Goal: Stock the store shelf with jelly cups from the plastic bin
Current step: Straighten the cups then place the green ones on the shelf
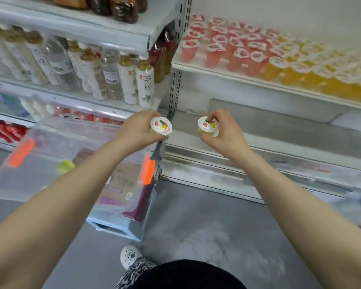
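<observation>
- Head view: the left hand (141, 128) is curled around a small round jelly cup (161, 126). Its flat foil lid is white with a fruit picture and faces up.
- The right hand (223, 132) pinches a second jelly cup (208, 127) with the fingers on the lid and the thumb below. The soft yellow-green body shows under the lid.
- Both cups are in front of the grey metal lower shelf (279, 130).
- The clear plastic bin (29, 180) with orange latches (147, 172) stands to the left. One yellow-green cup (65, 166) is inside.
- On the white upper shelf (227, 78) stand rows of pink cups (233, 49) and orange cups (300, 74).
- Smooth plastic bottles (125, 78) fill the left rack.
</observation>
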Tool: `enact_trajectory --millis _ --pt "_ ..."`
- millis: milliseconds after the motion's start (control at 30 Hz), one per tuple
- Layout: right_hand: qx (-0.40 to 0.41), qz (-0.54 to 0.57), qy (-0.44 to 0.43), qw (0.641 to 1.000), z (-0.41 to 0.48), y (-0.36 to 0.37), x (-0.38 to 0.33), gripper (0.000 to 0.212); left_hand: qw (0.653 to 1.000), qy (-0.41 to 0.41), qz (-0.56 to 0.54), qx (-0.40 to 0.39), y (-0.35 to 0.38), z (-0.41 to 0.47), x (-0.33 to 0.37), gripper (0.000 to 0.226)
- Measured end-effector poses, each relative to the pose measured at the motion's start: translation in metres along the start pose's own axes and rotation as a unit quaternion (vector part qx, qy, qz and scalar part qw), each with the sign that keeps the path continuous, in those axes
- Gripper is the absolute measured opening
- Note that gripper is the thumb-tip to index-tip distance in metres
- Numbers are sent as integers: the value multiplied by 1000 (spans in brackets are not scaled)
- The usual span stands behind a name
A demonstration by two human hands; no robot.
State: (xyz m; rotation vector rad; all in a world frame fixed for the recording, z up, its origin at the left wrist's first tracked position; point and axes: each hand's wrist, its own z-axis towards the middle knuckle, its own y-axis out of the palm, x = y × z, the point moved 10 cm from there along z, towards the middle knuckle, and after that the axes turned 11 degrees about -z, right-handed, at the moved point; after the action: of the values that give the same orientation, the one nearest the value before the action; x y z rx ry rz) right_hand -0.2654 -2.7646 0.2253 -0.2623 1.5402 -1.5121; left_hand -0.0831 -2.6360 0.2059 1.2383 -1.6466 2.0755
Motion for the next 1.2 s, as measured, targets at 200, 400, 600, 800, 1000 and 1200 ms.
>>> enact_trajectory --millis 200,400,600,800,1000,1200 --pt "61 -17 41 997 -54 -110 109 35 995 99 -2 -11 92 13 140 41" --pt "108 -75 77 988 -114 -205 207 35 986 157 -31 -39 186 18 259 46" --pt "146 -103 142 974 -165 -276 290 35 973 218 -33 -67 253 25 358 51" --pt "188 -122 162 961 -182 -333 356 34 957 273 -53 -83 299 54 441 48" --pt "220 -148 168 949 -168 -390 420 34 939 329 -69 -73 331 98 521 51" --pt "261 -142 168 940 -125 -445 482 32 939 332 -68 -63 357 165 574 52"
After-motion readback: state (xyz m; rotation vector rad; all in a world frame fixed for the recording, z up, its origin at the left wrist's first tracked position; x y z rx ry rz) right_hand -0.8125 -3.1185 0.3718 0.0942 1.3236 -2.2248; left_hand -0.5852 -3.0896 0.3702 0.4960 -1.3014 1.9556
